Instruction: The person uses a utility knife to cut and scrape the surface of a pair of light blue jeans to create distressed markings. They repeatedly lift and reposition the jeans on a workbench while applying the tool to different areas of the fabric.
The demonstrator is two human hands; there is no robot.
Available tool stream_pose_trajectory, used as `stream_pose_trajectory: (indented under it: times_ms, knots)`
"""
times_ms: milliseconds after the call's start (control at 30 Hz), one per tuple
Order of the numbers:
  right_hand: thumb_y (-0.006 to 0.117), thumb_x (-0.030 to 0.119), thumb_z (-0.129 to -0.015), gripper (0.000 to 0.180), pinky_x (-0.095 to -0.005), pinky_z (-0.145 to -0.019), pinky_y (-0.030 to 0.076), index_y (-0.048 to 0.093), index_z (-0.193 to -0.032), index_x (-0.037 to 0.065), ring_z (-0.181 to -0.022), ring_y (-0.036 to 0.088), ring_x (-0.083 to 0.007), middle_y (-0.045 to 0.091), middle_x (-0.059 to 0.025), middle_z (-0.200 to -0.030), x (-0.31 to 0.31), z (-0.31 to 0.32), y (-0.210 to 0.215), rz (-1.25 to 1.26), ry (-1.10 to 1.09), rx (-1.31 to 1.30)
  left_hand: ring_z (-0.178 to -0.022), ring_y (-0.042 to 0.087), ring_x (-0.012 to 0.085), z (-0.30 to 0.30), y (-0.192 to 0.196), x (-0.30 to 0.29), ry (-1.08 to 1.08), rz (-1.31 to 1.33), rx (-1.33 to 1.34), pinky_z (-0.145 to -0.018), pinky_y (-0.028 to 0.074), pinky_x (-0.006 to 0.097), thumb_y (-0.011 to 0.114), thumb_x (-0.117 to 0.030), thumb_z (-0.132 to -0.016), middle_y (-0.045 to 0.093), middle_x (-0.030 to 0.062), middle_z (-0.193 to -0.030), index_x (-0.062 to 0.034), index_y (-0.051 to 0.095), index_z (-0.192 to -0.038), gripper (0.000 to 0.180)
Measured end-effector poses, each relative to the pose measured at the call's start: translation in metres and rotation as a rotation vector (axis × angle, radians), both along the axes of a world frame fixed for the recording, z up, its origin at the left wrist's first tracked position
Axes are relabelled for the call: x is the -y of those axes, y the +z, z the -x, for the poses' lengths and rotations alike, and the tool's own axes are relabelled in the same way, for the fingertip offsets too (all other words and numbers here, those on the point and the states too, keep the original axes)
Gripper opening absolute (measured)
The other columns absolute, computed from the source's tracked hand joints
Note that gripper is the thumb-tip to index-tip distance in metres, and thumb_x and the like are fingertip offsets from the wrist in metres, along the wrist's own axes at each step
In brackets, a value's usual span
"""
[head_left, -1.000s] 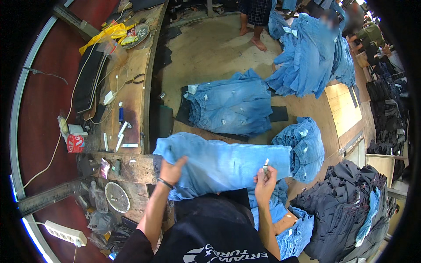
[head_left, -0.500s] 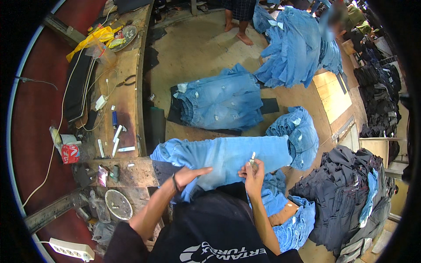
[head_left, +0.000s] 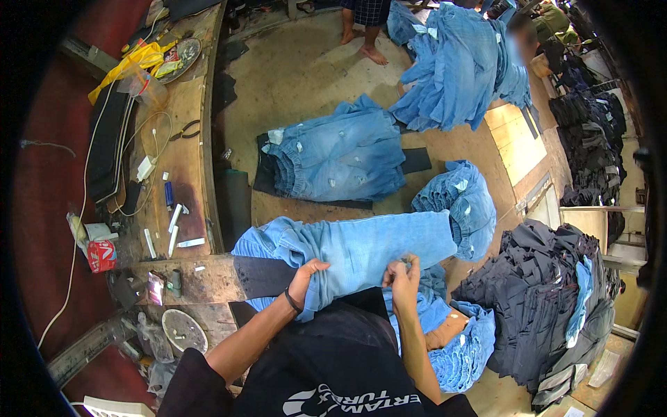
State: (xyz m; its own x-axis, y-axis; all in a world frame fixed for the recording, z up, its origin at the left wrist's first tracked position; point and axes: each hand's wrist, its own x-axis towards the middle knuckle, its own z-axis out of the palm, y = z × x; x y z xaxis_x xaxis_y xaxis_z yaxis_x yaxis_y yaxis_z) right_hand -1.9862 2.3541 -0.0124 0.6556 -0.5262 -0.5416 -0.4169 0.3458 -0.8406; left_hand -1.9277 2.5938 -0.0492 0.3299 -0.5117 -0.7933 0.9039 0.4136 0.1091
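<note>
A pair of light blue jeans [head_left: 347,247] lies flat across my lap and a dark board [head_left: 260,274]. My left hand [head_left: 306,274], with a dark band on the wrist, grips the near edge of the jeans, fingers curled into the cloth. My right hand [head_left: 403,274] pinches the fabric a short way to the right and holds a small metal tool whose shape is hard to make out. Both forearms come up from the lower edge over my black shirt.
A stack of blue jeans [head_left: 340,156] lies on the floor ahead, another pile [head_left: 458,66] stands farther back, and more [head_left: 462,201] sit right. Dark garments [head_left: 542,292] heap at the right. A wooden workbench [head_left: 184,160] with small tools runs along the left. A person's bare feet [head_left: 365,42] stand at the top.
Both hands have drawn in toward my body and closer together on the jeans. The left hand went from lying flat on the cloth to gripping its edge.
</note>
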Motion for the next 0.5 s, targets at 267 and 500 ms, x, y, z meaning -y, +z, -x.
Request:
stream_pose_trajectory:
  times_ms: [267, 500]
  knots:
    - [0.073, 0.033, -0.101, 0.045, -0.0299, -0.038, 0.035, 0.051, -0.072, 0.006, -0.043, 0.043, -0.0097, 0.049, 0.0001, -0.058, -0.022, -0.015, 0.032, 0.237, 0.333, -0.239, -0.122, 0.068, 0.024, -0.025, 0.021, 0.005, -0.52, -0.058, 0.195, -0.106, 0.053, 0.035, 0.068, -0.032, -0.101, 0.069, 0.0133, -0.136, 0.0023, 0.069, -0.131, 0.045]
    - [0.07, 0.022, -0.101, 0.044, -0.0299, -0.049, 0.03, 0.047, -0.068, 0.006, -0.053, 0.037, -0.0065, 0.042, 0.0034, -0.056, -0.03, -0.014, 0.013, 0.445, 0.407, -0.089, -0.138, 0.053, 0.0185, -0.032, 0.035, 0.033, -0.689, -0.156, 0.369, -0.12, 0.036, 0.03, 0.061, -0.041, -0.108, 0.061, 0.0089, -0.148, 0.0021, 0.063, -0.142, 0.055]
